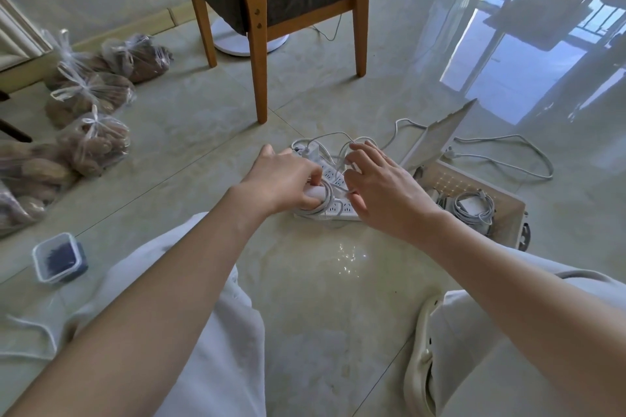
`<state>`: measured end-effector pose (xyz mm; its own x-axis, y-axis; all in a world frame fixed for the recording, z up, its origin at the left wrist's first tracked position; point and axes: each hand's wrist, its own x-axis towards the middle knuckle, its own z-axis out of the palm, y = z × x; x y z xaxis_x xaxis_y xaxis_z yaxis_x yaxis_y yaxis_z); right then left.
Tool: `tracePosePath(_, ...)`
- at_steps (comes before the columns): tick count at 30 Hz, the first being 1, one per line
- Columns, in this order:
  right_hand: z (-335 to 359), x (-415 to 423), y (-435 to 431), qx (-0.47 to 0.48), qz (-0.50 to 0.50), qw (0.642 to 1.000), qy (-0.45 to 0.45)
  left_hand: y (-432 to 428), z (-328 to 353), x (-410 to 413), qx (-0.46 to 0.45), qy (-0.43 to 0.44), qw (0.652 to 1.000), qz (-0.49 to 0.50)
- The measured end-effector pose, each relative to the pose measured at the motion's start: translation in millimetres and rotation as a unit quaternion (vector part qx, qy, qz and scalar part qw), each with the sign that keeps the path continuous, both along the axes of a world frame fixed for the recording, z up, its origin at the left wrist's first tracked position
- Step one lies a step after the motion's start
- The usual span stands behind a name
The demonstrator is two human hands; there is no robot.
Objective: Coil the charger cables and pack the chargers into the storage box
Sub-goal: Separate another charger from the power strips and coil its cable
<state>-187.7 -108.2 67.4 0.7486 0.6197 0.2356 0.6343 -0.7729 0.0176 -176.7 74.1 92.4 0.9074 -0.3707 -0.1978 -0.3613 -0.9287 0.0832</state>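
Observation:
My left hand [284, 179] grips a white charger [313, 194] with white cable [326, 200] looped around it, just above a white power strip [333, 210] on the floor. My right hand [382, 186] pinches a strand of that cable between thumb and forefinger, its other fingers spread. Another white charger [310, 150] is plugged into the strip's far end. To the right stands the translucent storage box [508, 210] with its lid [437, 139] up; a coiled charger cable [472, 208] lies inside.
A wooden chair [271, 3] with a grey cushion stands beyond the strip. Several tied plastic bags [91, 105] lie at left. A small clear container [59, 257] sits near my left knee. A loose white cord [508, 159] trails behind the box.

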Motion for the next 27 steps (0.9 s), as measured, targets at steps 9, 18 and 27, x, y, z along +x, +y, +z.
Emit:
tracePosePath(9, 18.8, 0.1, -5.4, -0.026, -0.163, 0.986, -0.017, 11.3, 7.1, 9.9, -0.055, -0.033, 0.993, 0.095)
tracePosePath(18, 26.0, -19.3, -0.2, 0.060, -0.147, 0.970, 0.186, 4.1, -3.0, 12.4, -0.076, -0.092, 0.968, 0.219)
tracePosePath(27, 24.0, -28.5, -6.6, 0.068, -0.134, 0.968, 0.198, 8.3, -17.0, 17.5, -0.065, -0.077, 0.977, 0.189)
